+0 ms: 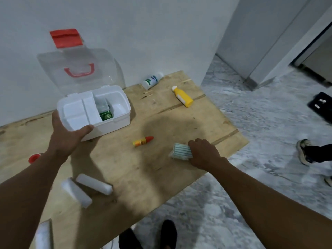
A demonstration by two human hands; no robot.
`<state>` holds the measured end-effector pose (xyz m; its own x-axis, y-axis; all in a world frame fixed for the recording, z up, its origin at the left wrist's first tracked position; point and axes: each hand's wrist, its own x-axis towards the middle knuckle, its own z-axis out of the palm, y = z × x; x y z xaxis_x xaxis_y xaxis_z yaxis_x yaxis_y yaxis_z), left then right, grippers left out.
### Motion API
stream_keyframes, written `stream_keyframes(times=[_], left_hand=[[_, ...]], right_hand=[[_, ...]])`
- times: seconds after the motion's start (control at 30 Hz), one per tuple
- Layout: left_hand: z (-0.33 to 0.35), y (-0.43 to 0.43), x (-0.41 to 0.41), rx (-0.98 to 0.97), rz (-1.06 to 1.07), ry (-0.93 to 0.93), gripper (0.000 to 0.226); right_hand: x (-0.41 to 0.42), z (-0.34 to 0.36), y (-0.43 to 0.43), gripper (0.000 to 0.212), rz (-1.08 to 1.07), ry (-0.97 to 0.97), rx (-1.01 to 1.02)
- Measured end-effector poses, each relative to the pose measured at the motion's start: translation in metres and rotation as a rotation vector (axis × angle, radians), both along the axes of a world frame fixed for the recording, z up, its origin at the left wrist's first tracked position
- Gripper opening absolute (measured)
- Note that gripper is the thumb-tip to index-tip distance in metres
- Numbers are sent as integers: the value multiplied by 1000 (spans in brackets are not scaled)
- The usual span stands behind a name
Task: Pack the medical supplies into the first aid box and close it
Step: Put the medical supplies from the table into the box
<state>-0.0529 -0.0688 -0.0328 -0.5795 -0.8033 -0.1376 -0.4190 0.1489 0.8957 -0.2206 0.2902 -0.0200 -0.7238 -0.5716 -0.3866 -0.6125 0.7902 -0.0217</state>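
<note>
Left hand [66,139] clasps the open box [111,126] at its near corner, on the board [143,168]; right hand [203,151] curls round one striped packet [180,150]; two rolls [94,184], two bottles [183,97], one tube [142,141] lie loose.

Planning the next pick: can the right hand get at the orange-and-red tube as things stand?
Likely not yet: the right hand grips the striped packet. The orange-and-red tube lies uncovered on the board nearby, with nothing between.

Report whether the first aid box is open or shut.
Open: the clear lid of the white plastic first aid box stands upright, compartments exposed.
</note>
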Motion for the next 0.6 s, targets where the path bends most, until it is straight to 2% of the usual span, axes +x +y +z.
stream_keyframes(times=[0.23, 0.4, 0.6], left_hand=[[0, 0, 2, 15, 13, 12, 101], [5, 3, 4, 27, -16, 28, 103], [8, 4, 3, 46, -39, 71, 109]], right_hand=[[-18, 18, -34, 53, -19, -26, -179], [-34, 40, -89, 55, -97, -18, -388], [-38, 70, -153, 47, 59, 135, -603]])
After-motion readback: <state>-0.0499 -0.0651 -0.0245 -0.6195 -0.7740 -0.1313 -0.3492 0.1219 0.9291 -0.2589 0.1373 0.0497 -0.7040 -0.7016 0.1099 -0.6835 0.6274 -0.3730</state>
